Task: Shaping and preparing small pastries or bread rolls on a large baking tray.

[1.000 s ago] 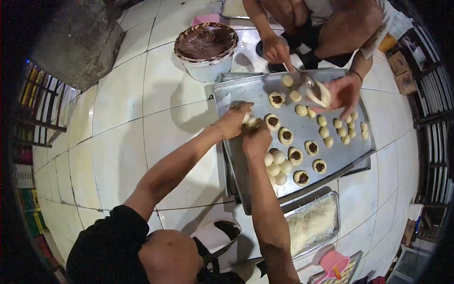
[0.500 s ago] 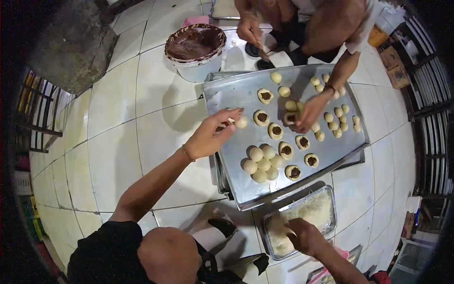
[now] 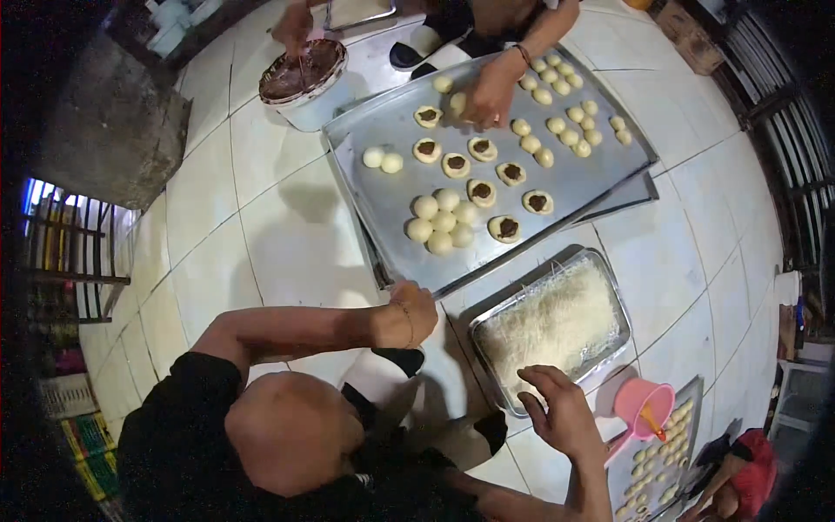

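My left hand [image 3: 409,315] is drawn in beside the near left corner of the large metal tray [image 3: 357,200], fingers curled into a loose fist whose inside is hidden. With fingers apart and nothing in them, my right hand [image 3: 558,407] hovers over the near edge of a smaller metal pan [image 3: 616,291]. Pale, shredded crumbs [image 3: 557,313] fill that pan. Smooth dough balls [image 3: 442,219] cluster on the large tray, and two whiter dough balls [image 3: 383,160] sit near its left edge. Flattened dough rounds with dark brown filling [image 3: 456,164] lie across its middle.
Opposite, a co-worker's hand [image 3: 489,94] touches dough on the tray; their other hand [image 3: 294,28] is over a bucket [image 3: 317,111] of brown paste. Small dough pieces [image 3: 570,137] lie far right. A pink dipper [image 3: 644,402] stands by another tray of dough at lower right.
My left hand has come back from the large tray toward me. Two whiter balls now rest there. My right hand has opened over the pan. The co-worker's hand has moved to the bucket.
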The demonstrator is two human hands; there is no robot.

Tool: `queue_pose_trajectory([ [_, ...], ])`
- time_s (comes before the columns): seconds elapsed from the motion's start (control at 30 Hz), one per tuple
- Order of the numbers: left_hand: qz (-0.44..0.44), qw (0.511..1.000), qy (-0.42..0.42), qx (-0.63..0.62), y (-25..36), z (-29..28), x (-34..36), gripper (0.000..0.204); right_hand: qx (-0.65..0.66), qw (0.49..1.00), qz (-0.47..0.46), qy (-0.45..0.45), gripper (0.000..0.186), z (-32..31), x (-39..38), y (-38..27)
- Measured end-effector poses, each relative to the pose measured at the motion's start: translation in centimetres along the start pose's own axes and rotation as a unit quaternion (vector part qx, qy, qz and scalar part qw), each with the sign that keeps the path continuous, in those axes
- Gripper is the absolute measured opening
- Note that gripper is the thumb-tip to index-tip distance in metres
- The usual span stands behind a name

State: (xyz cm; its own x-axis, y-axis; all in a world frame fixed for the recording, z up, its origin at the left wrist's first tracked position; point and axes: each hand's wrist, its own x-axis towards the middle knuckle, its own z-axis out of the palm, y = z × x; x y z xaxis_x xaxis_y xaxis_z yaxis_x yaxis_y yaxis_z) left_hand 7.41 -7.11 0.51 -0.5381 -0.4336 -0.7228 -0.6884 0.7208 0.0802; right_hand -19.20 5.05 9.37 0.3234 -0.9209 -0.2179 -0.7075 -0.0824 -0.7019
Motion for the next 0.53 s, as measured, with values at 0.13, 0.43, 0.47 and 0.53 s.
queue_pose_trajectory([
  [0.13,0.02,0.998,0.008,0.065,1.8,-0.5,-0.1,0.022,0.022,0.998,0.01,0.051,0.029,-1.1,-2.3,0.4],
  [0.43,0.196,0.922,0.323,-0.09,3.0,-3.7,-2.3,0.06,0.085,0.981,0.03,0.169,0.027,-3.1,-4.3,1.1],
  [0.47,0.158,0.913,0.347,-0.148,2.7,-4.3,-2.4,0.065,0.105,0.973,0.048,0.201,0.026,-3.3,-4.6,1.3],
  [0.53,0.085,0.875,0.396,-0.267,1.4,-5.8,-2.6,0.075,0.143,0.948,0.083,0.273,0.025,-3.6,-4.8,1.6],
])
